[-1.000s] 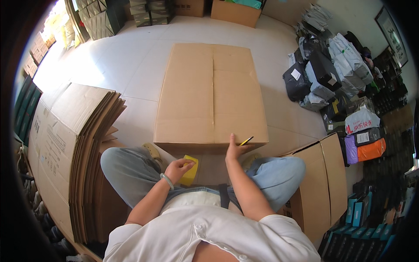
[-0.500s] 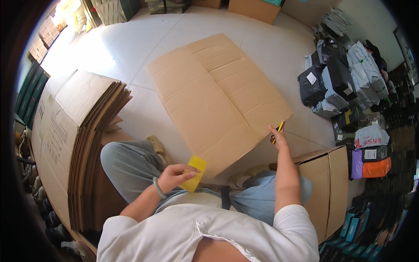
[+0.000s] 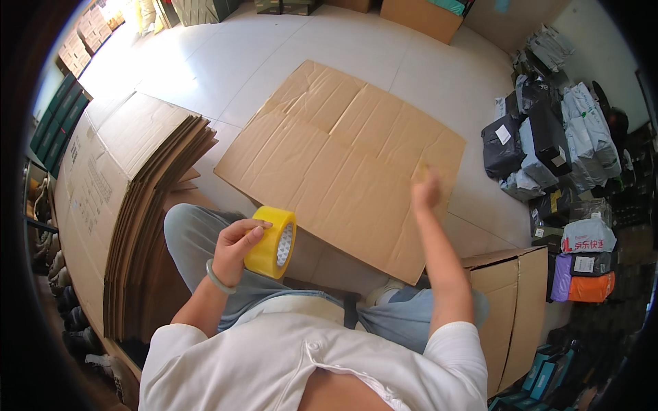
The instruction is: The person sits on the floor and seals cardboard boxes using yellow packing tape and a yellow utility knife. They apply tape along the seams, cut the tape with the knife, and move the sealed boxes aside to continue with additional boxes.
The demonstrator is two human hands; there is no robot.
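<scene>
A wide roll of yellow packing tape [image 3: 269, 240] is gripped at its edge by my left hand [image 3: 236, 250], above my bent leg; its pale, patterned inner core faces right. My right hand [image 3: 426, 192] is closed and smeared by motion over the right part of a large flat cardboard sheet [image 3: 322, 164]. A faint yellowish streak at its fingertips fits the slim yellow-and-black tool seen there earlier, though its shape is lost in the blur. The creased sheet lies at a slant before me, its near corner by my right foot.
A thick stack of flattened cartons [image 3: 103, 185] leans at my left. A brown carton [image 3: 510, 308] stands by my right leg. Black, white and coloured parcels [image 3: 541, 151] pile up at the right. Shoes [image 3: 68, 301] line the left edge; boxes [image 3: 418, 20] stand at the back.
The cardboard sheet has turned, its near corner swinging right. My left hand has moved up and left, tilting the tape roll to show its core. My right hand has moved slightly up and left.
</scene>
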